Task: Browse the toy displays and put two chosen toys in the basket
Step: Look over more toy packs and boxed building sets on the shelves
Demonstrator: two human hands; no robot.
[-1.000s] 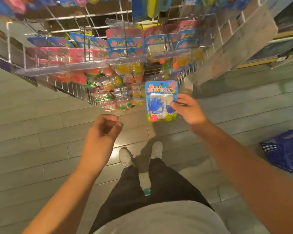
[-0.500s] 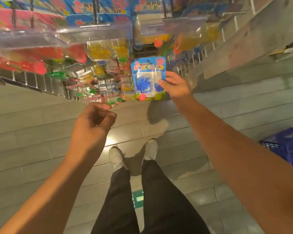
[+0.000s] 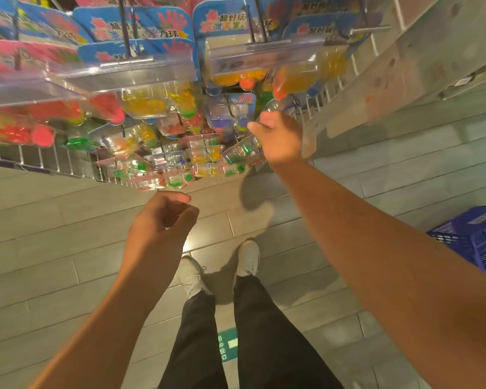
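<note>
While the right hand (image 3: 278, 137) reached up against the toy rack (image 3: 141, 113), its fingers were curled around the edge of a blue toy pack (image 3: 240, 108) hanging among the others on a hook, though blur made it impossible to tell how firmly the pack was pinched. That pack sat in the middle of the rack's lower rows, just under the orange and yellow packs (image 3: 286, 80) behind the clear price strip (image 3: 264, 56). Smaller clear packs (image 3: 199, 157) with green and yellow pieces hung just below the hand, one of them touching its wrist side.

Below the rack's bottom edge, the left hand (image 3: 163, 220) hung apart from every pack. Its fingers were bent loosely inward with the thumb near the forefinger, a narrow, half-closed curl with nothing in it.

Red and pink packs (image 3: 40, 127) filled the rack's left side, and blue header cards (image 3: 141, 26) with printed characters ran across its top.

Well away from the rack, at the right edge of the view, the blue basket (image 3: 472, 242) stood on the grey plank floor (image 3: 54, 248); only part of it showed, and no toy could be seen inside that part. Under the rack, two white shoes (image 3: 247, 258) and dark trousers (image 3: 236, 346) stood on the floor, next to a green floor marker (image 3: 227, 343).
</note>
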